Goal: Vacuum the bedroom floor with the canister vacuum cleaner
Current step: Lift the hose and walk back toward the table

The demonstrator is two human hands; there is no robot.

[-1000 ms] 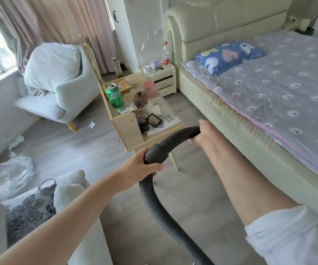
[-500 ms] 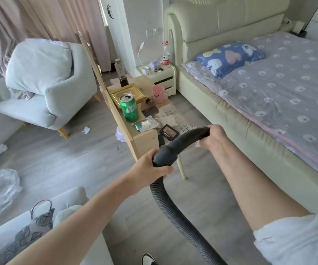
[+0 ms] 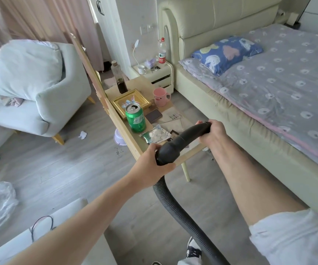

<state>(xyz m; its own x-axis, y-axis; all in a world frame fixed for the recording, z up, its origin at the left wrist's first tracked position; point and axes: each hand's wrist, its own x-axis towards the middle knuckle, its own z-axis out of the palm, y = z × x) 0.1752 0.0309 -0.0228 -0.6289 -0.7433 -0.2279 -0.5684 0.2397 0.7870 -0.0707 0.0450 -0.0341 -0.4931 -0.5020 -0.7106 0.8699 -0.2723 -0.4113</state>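
Hands: left hand [image 3: 152, 165] wrapped round handle [image 3: 183, 142] base, right hand [image 3: 211, 133] clamped on its tip | hose [image 3: 175, 207] drops to floor [image 3: 62, 169] | change: view closer to table [image 3: 165, 161] than 1 s ago | no nozzle visible, suction on floor not started.

**Hands on the handle, small table dead ahead**

Left hand [image 3: 150, 165] grips the near end of the vacuum handle [image 3: 183, 140], right hand [image 3: 212, 133] the far end, both over the small table's [image 3: 139, 85] near edge. The hose [image 3: 175, 205] drops between the arms to the floor [image 3: 62, 169]. On the table: can [image 3: 135, 117] nearest, picture frame [image 3: 130, 102] behind it, cup [image 3: 161, 96] to the right, bottle [image 3: 120, 78] at the back. Bed [image 3: 269, 96] right, armchair [image 3: 39, 88] left, nightstand [image 3: 157, 73] beyond the table.
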